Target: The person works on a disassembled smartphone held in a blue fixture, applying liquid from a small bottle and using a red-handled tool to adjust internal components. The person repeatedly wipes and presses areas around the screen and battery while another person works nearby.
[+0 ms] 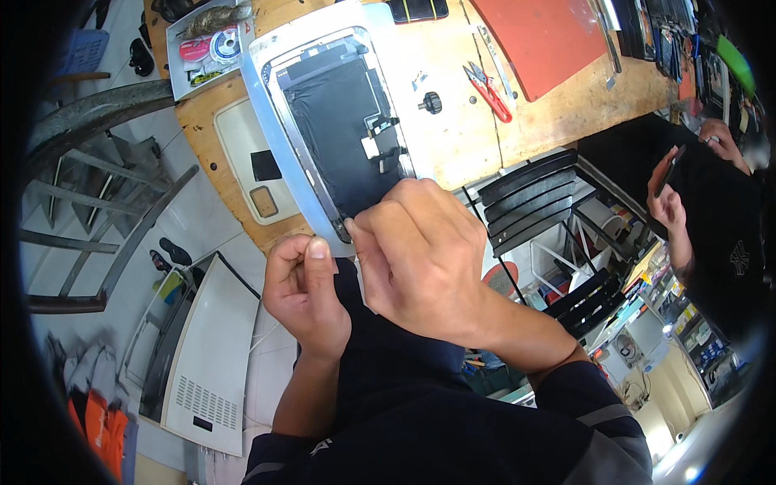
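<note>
The dark tablet panel (pixel 331 121) lies on the pale blue mat (pixel 269 113) on the counter (pixel 453 145), ahead of both your hands. Its long axis runs away from you, the far end leaning a little left. Your right hand (pixel 428 250) is the nearer: it covers the panel's near right corner, its thumb and index finger meeting at the near left corner. Your left hand (pixel 307 287) sits just off that left corner, thumb and index finger pinched narrow. You cannot tell whether anything thin is held between either hand's fingers. Right of the panel lie a black knob (pixel 430 103) and red-handled cutters (pixel 491 95); left of it, a cream tray (pixel 234 129).
</note>
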### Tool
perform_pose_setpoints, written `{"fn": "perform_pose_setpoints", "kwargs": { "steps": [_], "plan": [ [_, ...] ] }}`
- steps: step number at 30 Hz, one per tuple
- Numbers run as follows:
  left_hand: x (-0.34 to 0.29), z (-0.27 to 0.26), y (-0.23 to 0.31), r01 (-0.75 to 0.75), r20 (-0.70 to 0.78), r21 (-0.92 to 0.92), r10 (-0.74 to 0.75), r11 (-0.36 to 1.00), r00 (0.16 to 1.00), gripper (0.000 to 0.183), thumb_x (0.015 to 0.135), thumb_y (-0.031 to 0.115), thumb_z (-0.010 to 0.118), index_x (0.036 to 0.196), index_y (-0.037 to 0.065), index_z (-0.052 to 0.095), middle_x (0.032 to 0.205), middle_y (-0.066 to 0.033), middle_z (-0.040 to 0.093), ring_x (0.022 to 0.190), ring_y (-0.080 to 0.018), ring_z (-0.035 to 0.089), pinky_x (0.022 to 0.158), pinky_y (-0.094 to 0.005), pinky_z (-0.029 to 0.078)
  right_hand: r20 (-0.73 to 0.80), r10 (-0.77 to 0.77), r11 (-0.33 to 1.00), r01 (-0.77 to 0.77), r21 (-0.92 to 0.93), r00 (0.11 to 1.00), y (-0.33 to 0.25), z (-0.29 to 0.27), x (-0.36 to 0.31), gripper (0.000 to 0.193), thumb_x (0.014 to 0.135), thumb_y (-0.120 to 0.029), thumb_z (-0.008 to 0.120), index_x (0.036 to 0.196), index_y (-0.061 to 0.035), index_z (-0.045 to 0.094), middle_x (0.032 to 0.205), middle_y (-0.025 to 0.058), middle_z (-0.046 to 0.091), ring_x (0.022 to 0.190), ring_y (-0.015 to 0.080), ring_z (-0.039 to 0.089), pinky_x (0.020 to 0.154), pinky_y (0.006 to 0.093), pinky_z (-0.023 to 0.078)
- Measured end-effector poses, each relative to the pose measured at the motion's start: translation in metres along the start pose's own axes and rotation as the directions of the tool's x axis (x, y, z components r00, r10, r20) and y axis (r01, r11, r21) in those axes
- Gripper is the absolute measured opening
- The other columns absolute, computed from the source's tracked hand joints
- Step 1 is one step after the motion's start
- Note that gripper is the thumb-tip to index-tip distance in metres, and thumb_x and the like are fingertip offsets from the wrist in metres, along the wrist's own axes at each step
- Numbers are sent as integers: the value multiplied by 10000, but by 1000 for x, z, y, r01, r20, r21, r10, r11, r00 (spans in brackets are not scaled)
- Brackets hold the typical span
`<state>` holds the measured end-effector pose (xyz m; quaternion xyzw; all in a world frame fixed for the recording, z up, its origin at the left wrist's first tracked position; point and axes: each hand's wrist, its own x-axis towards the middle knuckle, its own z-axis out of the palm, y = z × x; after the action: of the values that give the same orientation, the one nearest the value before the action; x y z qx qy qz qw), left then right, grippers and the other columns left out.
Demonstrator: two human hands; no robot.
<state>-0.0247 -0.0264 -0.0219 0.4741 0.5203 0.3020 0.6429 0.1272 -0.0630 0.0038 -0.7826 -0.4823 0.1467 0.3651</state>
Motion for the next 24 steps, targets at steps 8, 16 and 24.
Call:
{"fn": "perform_pose_setpoints", "kwargs": {
  "steps": [8, 16, 24],
  "plan": [
    [10, 1, -3, -64, 16, -8, 64, 998, 998, 82, 1118, 57, 645, 1118, -20, 617, 986, -24, 632, 820, -54, 560, 725, -217, 471, -39, 4, 1000, -4, 0, 999, -1, 3, 0, 199, 757, 96, 813, 839, -20, 674, 754, 98, 588, 632, 286, 583, 570, 396, 461],
    [20, 1, -1, -86, 50, -4, 86, 996, 995, 95, 1124, 72, 647, 1133, -16, 615, 986, -28, 645, 816, -53, 565, 714, -220, 472, -108, 4, 1000, -6, -15, 994, -1, 13, -2, 170, 800, -9, 810, 843, -53, 651, 790, 88, 529, 689, 280, 576, 600, 402, 451],
    [26, 0, 1, -68, 59, -18, 69, 998, 996, 100, 1125, 77, 648, 1130, -17, 615, 952, -16, 647, 798, -49, 564, 694, -224, 467, -182, 0, 998, -11, -57, 983, -5, 21, 0, 173, 792, -5, 816, 856, -55, 663, 782, 83, 528, 684, 273, 570, 602, 400, 449]
  ]
}}
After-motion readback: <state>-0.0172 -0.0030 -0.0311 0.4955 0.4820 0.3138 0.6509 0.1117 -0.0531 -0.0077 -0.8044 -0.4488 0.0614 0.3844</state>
